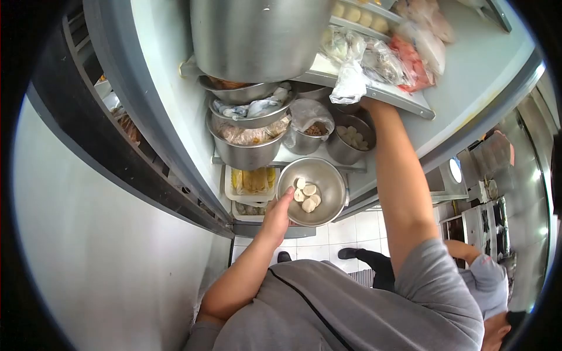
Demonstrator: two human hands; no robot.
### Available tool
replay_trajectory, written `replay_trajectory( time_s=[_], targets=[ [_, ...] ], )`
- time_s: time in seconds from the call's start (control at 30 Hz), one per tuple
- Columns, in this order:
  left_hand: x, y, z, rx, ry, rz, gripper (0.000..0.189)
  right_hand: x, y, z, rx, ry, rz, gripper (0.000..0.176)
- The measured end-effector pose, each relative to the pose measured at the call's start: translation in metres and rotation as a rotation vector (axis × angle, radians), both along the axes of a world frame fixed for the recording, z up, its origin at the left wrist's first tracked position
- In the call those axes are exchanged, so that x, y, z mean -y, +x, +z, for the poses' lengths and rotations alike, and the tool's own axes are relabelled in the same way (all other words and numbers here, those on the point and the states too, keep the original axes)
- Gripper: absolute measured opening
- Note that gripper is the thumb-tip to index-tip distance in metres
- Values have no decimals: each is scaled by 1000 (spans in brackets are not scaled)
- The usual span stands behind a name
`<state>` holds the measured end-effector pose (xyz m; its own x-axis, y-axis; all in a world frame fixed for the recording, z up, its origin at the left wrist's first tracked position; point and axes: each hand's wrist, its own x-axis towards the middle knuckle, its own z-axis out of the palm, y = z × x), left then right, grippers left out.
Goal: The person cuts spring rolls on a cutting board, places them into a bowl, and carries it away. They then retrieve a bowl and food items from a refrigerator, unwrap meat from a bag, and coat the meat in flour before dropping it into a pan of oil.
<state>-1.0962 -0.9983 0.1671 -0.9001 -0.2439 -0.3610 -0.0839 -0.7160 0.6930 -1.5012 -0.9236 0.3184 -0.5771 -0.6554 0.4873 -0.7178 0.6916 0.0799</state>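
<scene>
My left hand (280, 209), clamped on the round, shiny steel bowl (332, 198), thumb over its rim; pale, rounded pieces (309, 204) inside, beside that thumb; my right hand (368, 104), mostly hidden at the grey metal shelf edge (404, 105), finger state I cannot tell; a deep steel pot (342, 153) near it

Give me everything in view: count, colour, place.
Large pot: one, silver, top
Stacked bowls: three, silver, under large pot
Smaller pots: at least two, silver, right of stack
Bags: several, clear, white, pink, mostly upper shelf
Trays: two, white, below stack
Held bowl: one, silver, below smaller pots
Round pieces: several, off-white, inside it
Floor tiles: many, white, bottom
Co-worker: one, grey shirt, lower right
Left hand: one, bare, gripping held bowl
Right arm: one, grey-sleeved, under upper shelf, hand hidden
</scene>
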Motion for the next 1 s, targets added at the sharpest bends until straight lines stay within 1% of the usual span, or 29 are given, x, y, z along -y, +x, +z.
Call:
replay_trajectory(
  time_s=[0.03, 0.07, 0.1, 0.17, 0.23, 0.27, 0.33, 0.37, 0.4, 0.43, 0.47, 0.5, 0.53, 0.6, 0.63, 0.7, 0.73, 0.8, 0.83, 0.9, 0.93, 1.0],
  targets=[
    [-1, -4, -7, -27, -16, 27, 62, -11, 42, 14, 134, -27, 10, 35],
    [-1, -7, -11, -54, -33, 54, 61, -24, 90, 28, 323, -46, 22, 35],
    [-1, -7, -4, -55, -32, 61, 61, -39, 146, 34, 412, -321, 75, 31],
    [-1, -7, 15, -51, -59, 57, 61, -49, 216, 39, 1002, -425, 97, 29],
    [1, -11, 10, -60, -46, 26, 61, -47, 243, 24, 673, -239, 296, 37],
    [2, -13, 9, -70, -36, -6, 61, -43, 244, 22, 864, -351, 291, 38],
    [2, -13, 18, -75, -20, -23, 62, -30, 193, 18, 694, -410, 123, 43],
    [0, -11, 24, -74, 0, -28, 63, -16, 173, 34, 485, -174, -96, 42],
    [-1, -10, 28, -63, -4, -22, 64, -3, 119, 10, 134, -129, -81, 40],
    [-3, -10, 27, -60, -6, -32, 64, 7, 95, 4, 61, -141, -116, 41],
    [-5, -10, 26, -65, 3, -30, 63, 17, 66, -11, -106, -144, -94, 42],
    [-5, -11, 26, -71, 12, -27, 63, 25, 36, -29, -175, -162, -60, 42],
    [-7, -11, 27, -73, 10, -31, 63, 29, 18, -42, -187, -183, -22, 42],
    [-12, -6, 28, -17, 24, 32, 61, 35, -10, -58, -202, -212, 35, 42],
    [-11, -5, 22, -16, 24, 31, 61, 36, -16, -61, -204, -219, 51, 42],
    [-13, -5, 6, -78, -33, 29, 68, 36, -29, -66, -211, -228, 72, 42],
    [-13, -4, 5, -77, -31, 28, 68, 37, -32, -66, -215, -236, 84, 43],
    [-16, -6, 4, -15, 83, 67, 62, 38, -38, -67, -219, -247, 103, 43],
    [-19, -7, 1, -10, 85, 60, 62, 36, -39, -67, -215, -256, 107, 43],
    [-22, -11, -3, -35, 10, 59, 67, 35, -41, -66, -213, -293, 108, 43],
    [-24, -12, 3, -17, 90, 53, 61, 37, -42, -66, -220, -324, 108, 43],
    [-29, -17, 7, 3, 46, 26, 61, 35, -34, -63, -312, -426, 89, 44]
  ],
)
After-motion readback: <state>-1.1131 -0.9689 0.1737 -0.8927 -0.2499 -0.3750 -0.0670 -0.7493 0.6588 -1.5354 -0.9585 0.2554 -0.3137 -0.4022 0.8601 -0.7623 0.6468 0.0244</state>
